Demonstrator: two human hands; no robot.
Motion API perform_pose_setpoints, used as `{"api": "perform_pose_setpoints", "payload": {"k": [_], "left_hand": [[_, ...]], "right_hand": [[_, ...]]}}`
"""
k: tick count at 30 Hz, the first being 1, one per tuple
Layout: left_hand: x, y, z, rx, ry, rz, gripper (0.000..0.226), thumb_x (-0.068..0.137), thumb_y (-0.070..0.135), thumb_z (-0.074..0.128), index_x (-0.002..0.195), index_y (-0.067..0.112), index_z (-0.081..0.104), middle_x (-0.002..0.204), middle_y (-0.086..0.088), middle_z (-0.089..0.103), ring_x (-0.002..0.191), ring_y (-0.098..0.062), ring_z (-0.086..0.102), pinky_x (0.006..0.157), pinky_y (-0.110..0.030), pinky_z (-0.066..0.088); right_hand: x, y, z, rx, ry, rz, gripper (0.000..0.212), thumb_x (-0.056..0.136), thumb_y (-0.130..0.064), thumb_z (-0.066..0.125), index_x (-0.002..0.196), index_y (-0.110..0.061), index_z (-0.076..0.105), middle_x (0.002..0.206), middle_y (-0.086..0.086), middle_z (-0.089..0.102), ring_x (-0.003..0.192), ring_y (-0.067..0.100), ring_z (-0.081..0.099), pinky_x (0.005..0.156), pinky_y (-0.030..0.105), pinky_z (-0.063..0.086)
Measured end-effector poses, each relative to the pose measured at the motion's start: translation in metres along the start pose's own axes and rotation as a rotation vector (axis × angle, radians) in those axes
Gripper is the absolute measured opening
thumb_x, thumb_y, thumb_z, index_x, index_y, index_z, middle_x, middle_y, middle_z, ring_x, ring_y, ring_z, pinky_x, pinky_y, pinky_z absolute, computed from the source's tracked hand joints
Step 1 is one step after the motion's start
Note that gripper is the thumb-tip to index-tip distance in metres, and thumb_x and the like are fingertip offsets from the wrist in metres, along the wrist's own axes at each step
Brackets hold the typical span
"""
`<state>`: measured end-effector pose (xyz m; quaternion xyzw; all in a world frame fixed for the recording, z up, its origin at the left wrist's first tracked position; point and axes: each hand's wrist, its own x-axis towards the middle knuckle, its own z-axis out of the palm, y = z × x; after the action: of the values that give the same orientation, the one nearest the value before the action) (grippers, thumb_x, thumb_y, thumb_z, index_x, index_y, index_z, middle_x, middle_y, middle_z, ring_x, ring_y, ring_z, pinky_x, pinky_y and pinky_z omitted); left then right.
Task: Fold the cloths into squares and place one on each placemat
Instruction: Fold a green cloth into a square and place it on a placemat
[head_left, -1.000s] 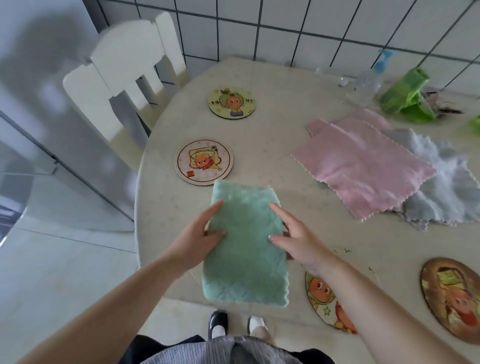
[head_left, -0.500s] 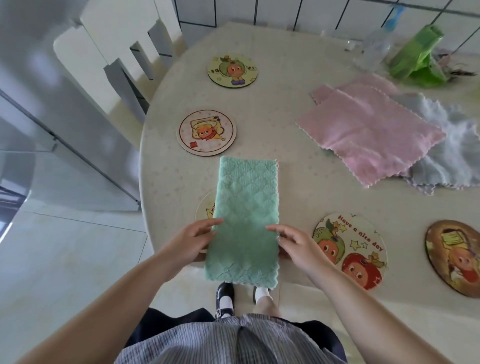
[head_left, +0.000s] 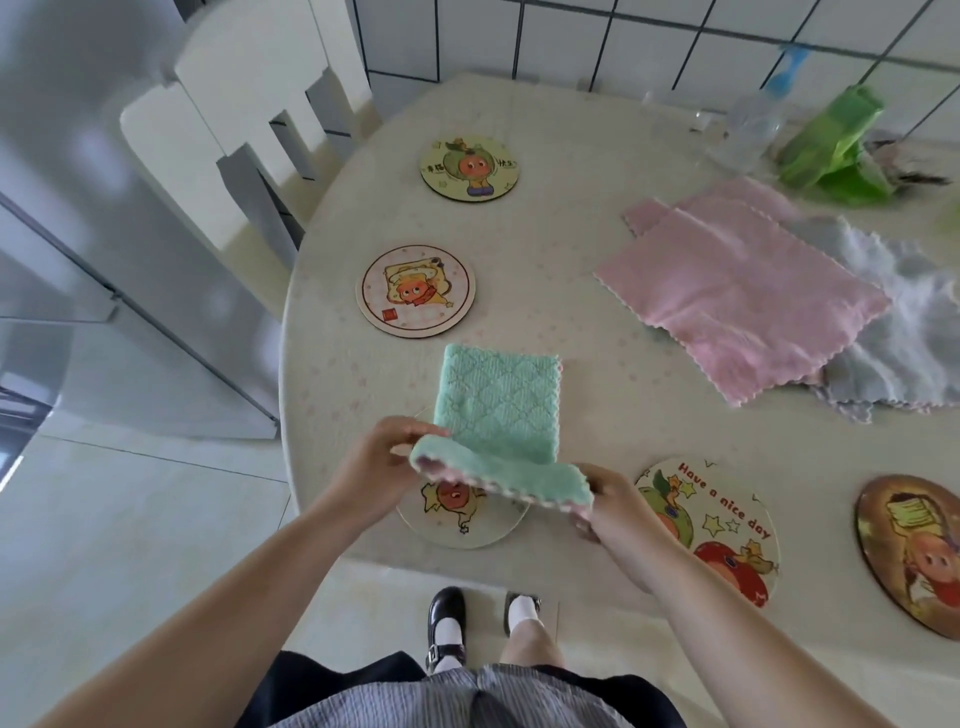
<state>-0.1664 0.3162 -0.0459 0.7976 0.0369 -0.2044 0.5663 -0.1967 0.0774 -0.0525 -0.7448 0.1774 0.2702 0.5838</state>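
the green cloth (head_left: 501, 400) lies as a narrow folded strip on the counter (head_left: 571, 249), its far end flat near the counter's left side. its near end is raised off the surface and curled over toward the far end, showing a scalloped edge with a pink underside.

the left hand (head_left: 382, 462) pinches the near left corner of the green cloth between thumb and curled fingers. the right hand (head_left: 610, 501) pinches the near right corner in the same way. both hands are held above the counter's near edge.

a round placemat (head_left: 462, 519) with a cartoon print lies directly beneath the raised end, partly hidden by the cloth and hands. a second placemat (head_left: 719, 525) reading "have a nice day" lies just to its right. a brown placemat (head_left: 914, 556) lies at the right edge. a pale pink placemat (head_left: 415, 291) lies just beyond the cloth's far end, and a yellow placemat (head_left: 469, 168) lies farther back.

a pink cloth (head_left: 737, 291) lies spread on the right half of the counter, overlapping a grey cloth (head_left: 914, 353) beneath it. a green bag (head_left: 836, 145) and a clear bottle (head_left: 748, 127) stand near the tiled wall. a white chair (head_left: 234, 130) stands at the counter's left.
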Motion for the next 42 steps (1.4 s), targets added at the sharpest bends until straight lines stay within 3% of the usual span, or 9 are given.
{"api": "perform_pose_setpoints", "payload": {"k": [6,12,15,17,23,26,30,34,42], "left_hand": [[0.050,0.016,0.004,-0.128,0.096,-0.136,0.014,0.089,0.024,0.057,0.101,0.028,0.059,0.107,0.005,0.064,0.102,-0.017,0.059,0.093,-0.042,0.049],[0.077,0.005,0.012,-0.080,0.130,-0.289,0.022,0.090,0.028,0.055,0.109,0.019,0.060,0.109,0.000,0.065,0.095,-0.020,0.063,0.085,-0.044,0.054],[0.075,0.007,0.014,-0.068,0.168,-0.266,0.048,0.091,0.029,0.054,0.135,0.026,0.036,0.109,0.007,0.059,0.098,-0.016,0.059,0.080,-0.036,0.051],[0.070,0.008,0.017,-0.024,0.141,-0.151,0.060,0.092,0.029,0.051,0.143,0.033,0.019,0.112,0.008,0.055,0.099,-0.013,0.058,0.078,-0.033,0.051],[0.074,-0.003,0.019,0.276,0.075,0.006,0.045,0.093,0.025,0.050,0.137,0.025,0.042,0.134,0.002,0.047,0.105,-0.006,0.046,0.088,-0.015,0.036],[0.073,0.002,0.019,0.386,0.111,-0.003,0.047,0.091,0.028,0.053,0.137,0.024,0.042,0.134,0.001,0.040,0.107,-0.008,0.043,0.090,-0.020,0.035],[0.073,0.002,0.021,0.842,0.189,0.245,0.052,0.093,0.037,0.043,0.141,0.021,0.034,0.152,-0.001,0.020,0.139,-0.022,0.020,0.113,-0.043,0.018],[0.084,-0.009,0.027,1.121,-0.022,0.247,0.064,0.090,0.053,0.007,0.148,0.024,0.002,0.155,0.004,-0.009,0.141,-0.016,-0.016,0.113,-0.050,-0.010],[0.095,-0.013,0.023,1.161,-0.109,0.203,0.066,0.088,0.059,0.005,0.144,0.029,-0.012,0.154,0.002,-0.018,0.138,-0.016,-0.025,0.113,-0.053,-0.012]], "right_hand": [[0.046,-0.031,-0.013,-0.040,0.101,-0.037,0.024,0.091,-0.027,0.056,0.068,-0.025,0.063,0.042,-0.009,0.036,0.041,0.011,0.029,0.044,0.023,0.020],[0.073,-0.030,-0.017,-0.296,0.172,-0.037,0.033,0.090,-0.034,0.055,0.062,-0.015,0.053,0.035,-0.012,0.037,0.041,0.006,0.033,0.045,0.025,0.021],[0.071,-0.030,-0.012,-0.229,0.250,-0.114,0.017,0.087,-0.040,0.058,0.092,-0.023,0.055,0.076,-0.015,0.060,0.071,0.005,0.056,0.060,0.020,0.040],[0.068,-0.030,-0.009,-0.168,0.222,-0.182,0.042,0.085,-0.035,0.062,0.121,-0.034,0.040,0.095,-0.014,0.057,0.083,0.001,0.056,0.066,0.014,0.044],[0.070,-0.014,-0.003,-0.466,0.140,-0.356,0.059,0.087,-0.021,0.061,0.140,-0.027,0.036,0.120,-0.009,0.049,0.065,0.001,0.045,0.065,0.011,0.041],[0.067,-0.016,-0.002,-0.569,0.184,-0.361,0.059,0.087,-0.029,0.060,0.140,-0.025,0.035,0.134,-0.004,0.039,0.089,-0.002,0.050,0.079,0.010,0.040],[0.070,-0.024,0.002,-0.943,0.303,-0.447,0.061,0.090,-0.044,0.044,0.144,-0.023,0.026,0.155,0.003,0.007,0.143,0.021,0.006,0.114,0.044,0.009],[0.083,-0.023,0.004,-1.188,0.176,-0.392,0.073,0.085,-0.064,0.008,0.147,-0.026,-0.004,0.155,-0.001,-0.016,0.141,0.017,-0.017,0.110,0.052,-0.014],[0.092,-0.019,0.004,-1.240,0.133,-0.301,0.075,0.086,-0.066,0.011,0.143,-0.027,-0.019,0.153,-0.002,-0.024,0.142,0.019,-0.017,0.109,0.054,-0.012]]}}
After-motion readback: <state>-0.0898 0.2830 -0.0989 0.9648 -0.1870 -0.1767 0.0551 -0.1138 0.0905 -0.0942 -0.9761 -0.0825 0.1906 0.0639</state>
